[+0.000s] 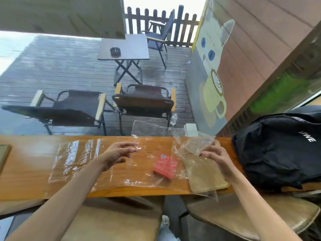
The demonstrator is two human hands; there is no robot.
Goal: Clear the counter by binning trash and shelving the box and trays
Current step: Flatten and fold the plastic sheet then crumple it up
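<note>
Barely started, I'd say: the desk (26, 171) is littered. My right hand (215, 157) pinches a crumpled clear plastic bag (194, 145) near the far edge; my left hand (119, 153) hangs loose-fingered, holding nothing. A red packet (165, 166) lies mid-desk, a flat plastic sheet (74, 159) left of it, a tan tray (206, 178) at the near edge. No bin or shelf in view. The black backpack (278, 150) reads "WE", partly cut; the packet print is illegible.

head | looks forward and down, close over counter (26, 171) | deck (60, 66) beyond
</note>
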